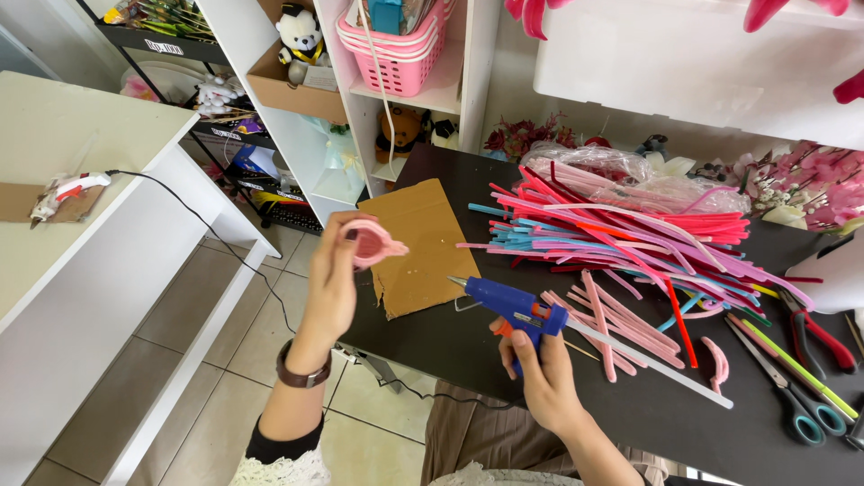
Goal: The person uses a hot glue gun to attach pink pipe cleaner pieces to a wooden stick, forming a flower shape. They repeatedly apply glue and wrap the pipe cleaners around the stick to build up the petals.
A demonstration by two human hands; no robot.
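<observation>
Right hand (544, 373) fingers grip blue glue gun (513, 309) over black table (450, 328); left hand (331, 283) fingers pinch pink coil (371, 241).

Green-handled scissors (796, 409) cut off at right edge; glue gun (515, 310) handle hidden in right hand (544, 382).

The blue glue gun (515, 310) has a smooth, glossy plastic body with a metal nozzle. The pink coiled piece (371, 241) looks fuzzy, probably chenille. The pipe cleaners (621, 236) are fuzzy; the cardboard sheet (418, 245) is matt, and the black tabletop (648, 409) is smooth.
</observation>
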